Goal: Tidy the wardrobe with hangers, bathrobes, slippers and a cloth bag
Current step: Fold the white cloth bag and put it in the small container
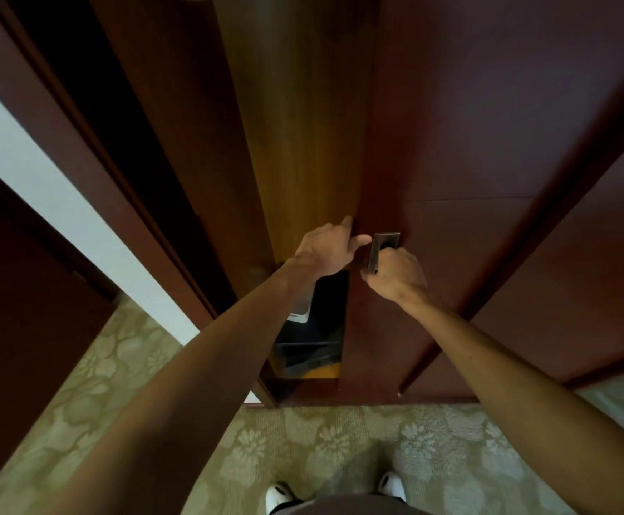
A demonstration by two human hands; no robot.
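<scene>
1. My left hand (pixel 327 249) grips the edge of the dark reddish-brown wooden wardrobe door (pixel 451 143), fingers curled behind it, thumb on its front.
2. Through the narrow gap below, a black box-like object (pixel 308 351) sits inside the wardrobe.
3. My right hand (pixel 395 275) grasps the door's dark metal handle (pixel 382 247).

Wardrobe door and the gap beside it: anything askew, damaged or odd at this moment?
Nothing stands out. The wardrobe door is partly open; the left hand grips its edge, the right hand holds the metal handle. Dark items inside are too dim to judge.
</scene>
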